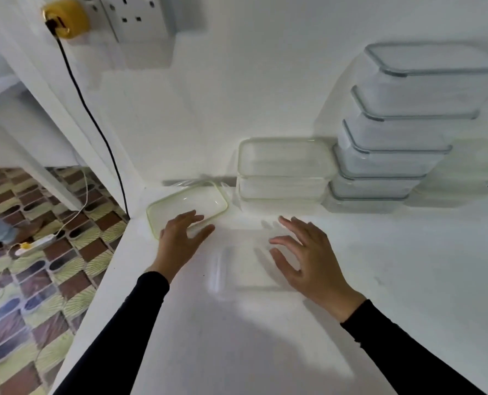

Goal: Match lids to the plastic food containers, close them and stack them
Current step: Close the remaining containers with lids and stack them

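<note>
The left hand (180, 238) is open with its fingers spread over the near edge of a green-rimmed lid (191, 201). The right hand (308, 260) is also open, splayed and holding nothing. Between them an open clear container (237, 269) sits on the white counter (237, 352). Beyond the right hand stand a low stack (282, 172) and a taller stack (393, 138) of lidded containers.

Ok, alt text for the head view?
Both hands hover open over a white counter: the left hand over a green-rimmed lid, the right hand above a clear lidless container. Behind stand a short stack of green-rimmed containers and a taller grey-rimmed stack.
</note>
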Demonstrator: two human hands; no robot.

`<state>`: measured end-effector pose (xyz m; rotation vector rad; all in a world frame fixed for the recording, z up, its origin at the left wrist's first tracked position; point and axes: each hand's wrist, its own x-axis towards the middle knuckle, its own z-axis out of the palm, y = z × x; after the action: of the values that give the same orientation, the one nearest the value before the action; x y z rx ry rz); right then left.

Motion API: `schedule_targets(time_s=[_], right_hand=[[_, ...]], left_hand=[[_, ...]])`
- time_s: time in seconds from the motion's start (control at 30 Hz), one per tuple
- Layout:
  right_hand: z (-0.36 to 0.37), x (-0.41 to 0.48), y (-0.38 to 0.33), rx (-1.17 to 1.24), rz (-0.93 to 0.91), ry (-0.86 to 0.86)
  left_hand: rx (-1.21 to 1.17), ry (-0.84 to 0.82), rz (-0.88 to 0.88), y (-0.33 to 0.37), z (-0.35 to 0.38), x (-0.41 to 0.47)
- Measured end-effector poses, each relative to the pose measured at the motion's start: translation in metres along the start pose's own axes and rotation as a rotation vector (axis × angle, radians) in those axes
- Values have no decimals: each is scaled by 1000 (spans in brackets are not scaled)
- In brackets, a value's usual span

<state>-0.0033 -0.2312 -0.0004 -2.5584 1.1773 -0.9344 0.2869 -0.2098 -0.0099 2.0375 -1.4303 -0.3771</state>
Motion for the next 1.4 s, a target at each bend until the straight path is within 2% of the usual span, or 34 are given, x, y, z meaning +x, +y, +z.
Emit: schedule_targets(time_s=[0.1,0.2,0.3,0.4,0.5,0.63,0.87,1.0,1.07,1.13,1.23,1.3,1.4], right_hand=[[2,-21,-17,39,-177,-84],[8,-39,-20,-45,-239,-157],[8,-46,-9,-123,-257,-123],[-5,-49,7,-119,-280,-80],[-23,-60,25,-92,-281,-92],[-59,-84,56,-119,-250,-87],[-124,-136,119,-168,-129,-157],[-170,-158,155,-161,-37,-205],[-194,-159,164,44,148,-180],[-220,-154,168,396,388,-71],[-248,-136,169,793,574,72],[-255,-129,170,892,630,64],[-247,-134,173,732,701,14]], left_hand=[[188,-102,36,-20,4,-18],[259,33,93,-21,11,-32],[297,133,169,-13,14,-42],[248,268,295,0,8,-54],[149,406,328,21,-8,-63],[35,462,369,73,-16,-85],[-244,337,420,202,21,-115],[-422,252,388,273,44,-123],[-448,211,413,297,55,-124],[-453,165,461,315,67,-123],[-369,101,596,331,82,-112],[-348,-16,596,338,95,-99],[-239,-233,419,344,119,-73]])
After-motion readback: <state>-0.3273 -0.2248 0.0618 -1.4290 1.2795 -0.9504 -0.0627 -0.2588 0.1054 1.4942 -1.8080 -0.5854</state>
